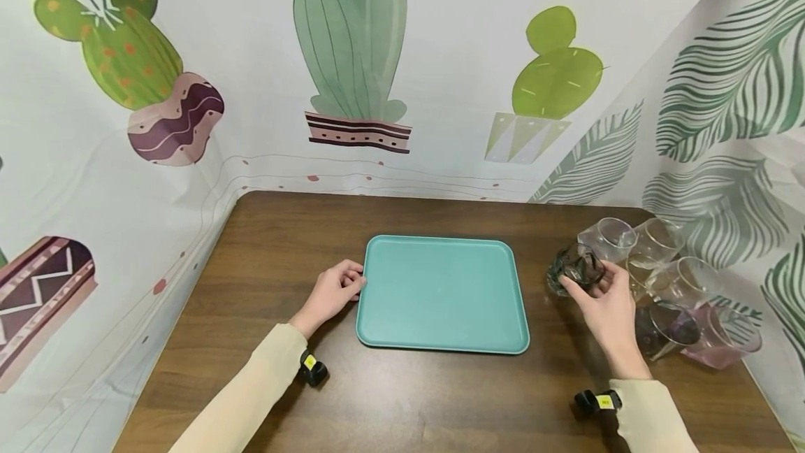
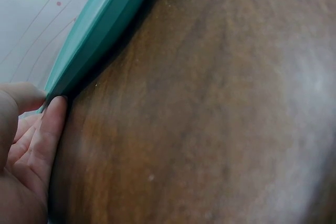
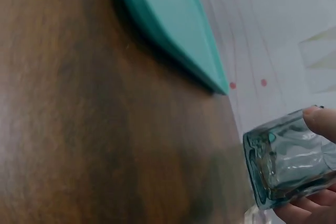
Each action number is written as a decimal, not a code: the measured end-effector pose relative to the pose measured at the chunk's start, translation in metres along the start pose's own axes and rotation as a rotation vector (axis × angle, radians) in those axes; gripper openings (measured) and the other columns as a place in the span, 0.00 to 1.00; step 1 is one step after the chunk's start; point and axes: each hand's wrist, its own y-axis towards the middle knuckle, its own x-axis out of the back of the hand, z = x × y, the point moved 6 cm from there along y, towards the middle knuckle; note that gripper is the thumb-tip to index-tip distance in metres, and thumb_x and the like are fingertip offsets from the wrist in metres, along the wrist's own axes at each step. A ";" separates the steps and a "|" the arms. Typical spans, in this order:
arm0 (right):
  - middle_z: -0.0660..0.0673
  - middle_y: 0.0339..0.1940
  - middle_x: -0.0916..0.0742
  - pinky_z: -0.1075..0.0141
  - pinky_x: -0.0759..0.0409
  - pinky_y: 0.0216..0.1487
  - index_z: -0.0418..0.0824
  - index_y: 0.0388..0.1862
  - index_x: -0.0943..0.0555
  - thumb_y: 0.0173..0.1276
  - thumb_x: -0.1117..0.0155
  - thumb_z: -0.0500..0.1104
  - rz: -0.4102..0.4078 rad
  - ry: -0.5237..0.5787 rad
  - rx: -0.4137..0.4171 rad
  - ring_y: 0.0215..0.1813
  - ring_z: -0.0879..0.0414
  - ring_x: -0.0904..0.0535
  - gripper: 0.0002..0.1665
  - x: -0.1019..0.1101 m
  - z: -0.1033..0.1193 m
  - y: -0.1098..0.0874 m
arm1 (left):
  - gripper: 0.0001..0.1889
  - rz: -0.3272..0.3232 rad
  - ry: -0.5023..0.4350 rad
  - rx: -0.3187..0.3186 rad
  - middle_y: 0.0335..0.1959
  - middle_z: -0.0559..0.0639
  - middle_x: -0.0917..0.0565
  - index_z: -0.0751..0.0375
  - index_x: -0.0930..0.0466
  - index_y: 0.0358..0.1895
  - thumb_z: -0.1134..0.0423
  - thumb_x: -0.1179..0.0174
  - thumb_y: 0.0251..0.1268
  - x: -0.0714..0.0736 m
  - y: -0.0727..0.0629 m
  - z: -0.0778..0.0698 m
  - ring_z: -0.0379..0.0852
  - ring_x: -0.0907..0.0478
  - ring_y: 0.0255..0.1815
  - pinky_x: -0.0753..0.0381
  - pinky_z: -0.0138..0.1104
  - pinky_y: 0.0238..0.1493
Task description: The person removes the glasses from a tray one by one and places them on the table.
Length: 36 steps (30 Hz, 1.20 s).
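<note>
A rectangular teal tray (image 1: pixel 443 296) lies flat in the middle of the wooden table. At its left edge is my left hand (image 1: pixel 331 292), with thumb and fingertips pinching the rim; the left wrist view shows the thumb (image 2: pixel 23 97) and fingers meeting at the tray's edge (image 2: pixel 100 30). To the right of the tray, my right hand (image 1: pixel 606 310) grips a tinted drinking glass (image 1: pixel 574 268) between thumb and fingers. Up close in the right wrist view, this glass (image 3: pixel 289 158) is blue-green with a thick squarish base, held by its sides.
Several more glasses stand at the table's right side. They include clear ones (image 1: pixel 685 282), a dark one (image 1: pixel 666 327) and a pink one (image 1: pixel 723 338). A printed cloth (image 1: pixel 453 75) with cacti and leaves hangs behind and beside the wooden table (image 1: pixel 390 397).
</note>
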 end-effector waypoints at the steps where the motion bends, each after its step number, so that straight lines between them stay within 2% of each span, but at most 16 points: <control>1: 0.25 0.71 0.28 0.39 0.26 0.69 0.33 0.80 0.45 0.69 0.27 0.54 -0.009 0.003 -0.007 0.71 0.32 0.27 0.54 0.000 -0.002 0.000 | 0.11 0.000 0.001 0.003 0.38 0.55 0.15 0.69 0.19 0.53 0.69 0.36 0.73 0.000 0.000 0.000 0.41 0.18 0.31 0.11 0.33 0.34; 9: 0.25 0.70 0.27 0.38 0.26 0.68 0.32 0.80 0.45 0.69 0.27 0.53 -0.053 0.007 -0.042 0.69 0.33 0.27 0.53 -0.003 -0.015 0.002 | 0.11 0.004 0.005 0.002 0.38 0.55 0.15 0.68 0.19 0.54 0.68 0.36 0.72 0.000 0.001 -0.001 0.41 0.18 0.31 0.11 0.32 0.34; 16: 0.26 0.68 0.26 0.44 0.24 0.64 0.32 0.79 0.44 0.70 0.28 0.53 -0.071 -0.013 -0.037 0.67 0.34 0.25 0.52 -0.005 -0.017 0.003 | 0.11 0.000 0.007 0.001 0.38 0.54 0.15 0.68 0.19 0.53 0.68 0.36 0.72 0.001 0.000 -0.001 0.41 0.17 0.30 0.11 0.32 0.34; 21: 0.26 0.67 0.25 0.57 0.24 0.58 0.32 0.79 0.43 0.70 0.27 0.53 -0.072 -0.012 -0.049 0.66 0.36 0.24 0.51 -0.005 -0.018 0.002 | 0.11 0.004 0.006 0.004 0.38 0.55 0.15 0.68 0.19 0.54 0.68 0.36 0.72 0.000 0.000 0.000 0.42 0.17 0.30 0.11 0.32 0.34; 25: 0.27 0.66 0.24 0.72 0.30 0.49 0.32 0.78 0.43 0.69 0.27 0.54 -0.071 -0.021 -0.046 0.65 0.36 0.23 0.51 -0.005 -0.020 0.002 | 0.11 0.002 0.006 0.009 0.38 0.54 0.15 0.67 0.19 0.54 0.68 0.36 0.72 0.000 -0.001 0.001 0.42 0.18 0.31 0.11 0.32 0.34; 28: 0.27 0.63 0.23 0.75 0.32 0.47 0.32 0.77 0.42 0.69 0.27 0.54 -0.078 -0.031 -0.037 0.63 0.37 0.23 0.50 -0.005 -0.021 0.002 | 0.11 0.001 0.005 0.007 0.38 0.54 0.15 0.67 0.19 0.54 0.68 0.36 0.72 0.000 -0.001 0.002 0.42 0.18 0.31 0.11 0.32 0.34; 30: 0.27 0.63 0.22 0.71 0.28 0.50 0.32 0.77 0.41 0.69 0.27 0.54 -0.085 -0.038 -0.032 0.63 0.37 0.22 0.50 -0.006 -0.021 0.002 | 0.11 0.001 0.004 0.004 0.38 0.54 0.15 0.67 0.19 0.54 0.68 0.36 0.72 0.000 -0.001 0.002 0.42 0.18 0.31 0.11 0.32 0.34; 32: 0.27 0.63 0.22 0.63 0.23 0.56 0.31 0.76 0.41 0.69 0.27 0.54 -0.091 -0.036 -0.029 0.64 0.36 0.22 0.50 -0.006 -0.021 0.001 | 0.11 0.004 0.005 0.004 0.38 0.54 0.15 0.67 0.19 0.54 0.68 0.36 0.72 0.000 0.000 0.002 0.42 0.18 0.31 0.11 0.32 0.34; 35: 0.26 0.65 0.23 0.47 0.23 0.63 0.31 0.77 0.42 0.69 0.27 0.53 -0.088 -0.028 -0.022 0.66 0.35 0.23 0.50 -0.007 -0.020 0.000 | 0.11 0.005 0.006 0.003 0.38 0.54 0.15 0.67 0.19 0.54 0.68 0.36 0.72 0.000 0.000 0.001 0.42 0.18 0.31 0.11 0.32 0.34; 36: 0.26 0.65 0.23 0.46 0.24 0.64 0.31 0.77 0.42 0.69 0.27 0.53 -0.083 -0.027 -0.019 0.67 0.35 0.23 0.50 -0.007 -0.020 -0.001 | 0.11 0.005 0.007 0.003 0.38 0.54 0.15 0.67 0.19 0.54 0.69 0.36 0.72 0.000 0.000 0.001 0.42 0.18 0.31 0.11 0.32 0.34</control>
